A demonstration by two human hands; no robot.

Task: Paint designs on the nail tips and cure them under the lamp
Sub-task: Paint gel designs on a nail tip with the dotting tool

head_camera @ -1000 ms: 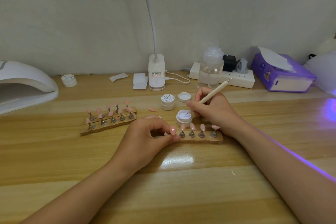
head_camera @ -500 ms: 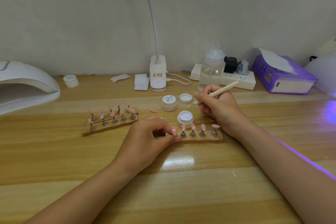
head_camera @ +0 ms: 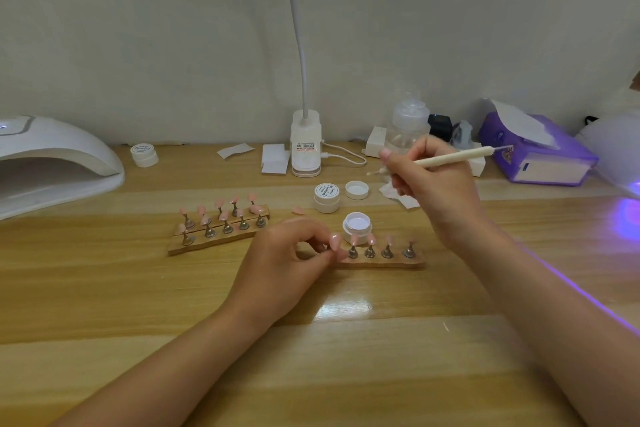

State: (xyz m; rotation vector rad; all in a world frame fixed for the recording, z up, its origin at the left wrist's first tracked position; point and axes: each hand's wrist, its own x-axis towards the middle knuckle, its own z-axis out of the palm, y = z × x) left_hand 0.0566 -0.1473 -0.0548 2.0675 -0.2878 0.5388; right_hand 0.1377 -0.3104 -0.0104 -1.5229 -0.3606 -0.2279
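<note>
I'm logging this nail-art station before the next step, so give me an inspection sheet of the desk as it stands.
Surface: wooden desk, glossy, purple glow at its right edge.
Job's things: near holder with pink tips on pegs; far holder also loaded; open jar behind the near holder; closed jar and loose lid; curing lamp far left.
Clutter: third jar, paper scraps, clear bottle, purple tissue box.
Hands: left hand pinches a pink tip at the near holder's left end; right hand holds a pen tool raised above the desk.
Cables: white cord from the desk lamp base.
Surroundings: plain pale wall.
</note>
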